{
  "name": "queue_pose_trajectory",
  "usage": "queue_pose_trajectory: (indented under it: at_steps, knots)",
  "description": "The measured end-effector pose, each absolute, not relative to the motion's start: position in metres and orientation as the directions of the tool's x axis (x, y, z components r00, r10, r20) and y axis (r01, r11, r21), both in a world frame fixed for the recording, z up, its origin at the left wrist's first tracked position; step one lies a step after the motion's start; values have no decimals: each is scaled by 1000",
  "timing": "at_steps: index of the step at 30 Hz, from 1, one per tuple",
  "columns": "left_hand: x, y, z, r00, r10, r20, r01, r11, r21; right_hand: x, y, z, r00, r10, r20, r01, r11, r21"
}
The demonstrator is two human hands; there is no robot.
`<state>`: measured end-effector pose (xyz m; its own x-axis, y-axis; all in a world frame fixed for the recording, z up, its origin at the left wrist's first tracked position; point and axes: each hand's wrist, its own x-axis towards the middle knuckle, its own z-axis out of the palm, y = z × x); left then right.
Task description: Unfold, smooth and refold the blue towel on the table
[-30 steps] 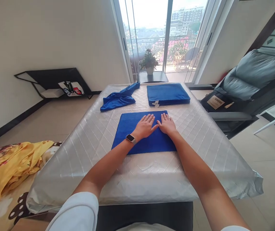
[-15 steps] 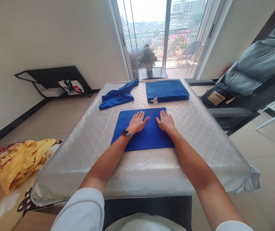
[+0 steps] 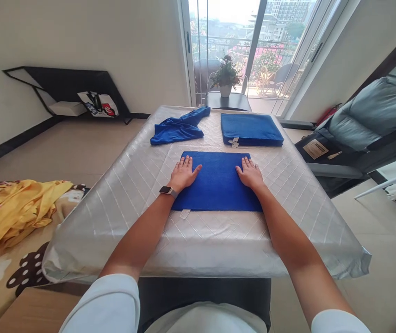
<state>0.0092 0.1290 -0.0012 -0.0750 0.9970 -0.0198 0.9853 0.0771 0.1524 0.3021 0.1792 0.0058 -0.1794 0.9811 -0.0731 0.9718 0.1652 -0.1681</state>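
Observation:
A blue cloth [image 3: 219, 182] lies flat on the silver-covered table [image 3: 128, 203] in front of me, a small white tag [image 3: 185, 213] poking out at its near edge. My left hand [image 3: 184, 173], a watch on its wrist, rests open on the cloth's left side, fingers pointing away from me. On the right side my right hand [image 3: 250, 173] lies palm down and open, its thumb out over the cloth. Behind it is a neat stack of blue cloths [image 3: 251, 127] with tags at its front. To the left of that stack sits a crumpled blue cloth [image 3: 180, 127].
A potted plant [image 3: 226, 76] stands on a chair beyond the table's far edge, before the sliding glass door. At the right is a dark grey recliner [image 3: 378, 120] with a bag on it. Yellow fabric [image 3: 21, 208] lies on a patterned surface at the left.
My left hand has slid left across the cloth to its side edge. The tag at the near edge now shows. The view has shifted slightly; the right hand stays on the right side.

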Motion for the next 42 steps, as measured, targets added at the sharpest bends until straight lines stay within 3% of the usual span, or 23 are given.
queue_pose_trajectory:
  at_steps: [13,23,28,32,37,42]
  knots:
    - [5,127,0,-56,998,13,979,52,198,304,153,16,-178,983,-40,982,176,-62]
    - [0,126,-6,-48,998,27,987,43,152,315,124,6,-177,979,-105,978,162,-134]
    - [4,120,0,-36,987,158,995,20,100,313,125,6,-181,978,-107,975,164,-149]
    - [33,107,7,162,959,231,978,-188,93,313,124,7,-187,976,-108,971,167,-170]
    - [118,94,9,540,823,179,825,-559,82,313,122,7,-193,977,-86,971,178,-158]
    - [185,105,5,526,839,141,820,-544,178,317,119,5,-236,967,-99,969,227,-101]
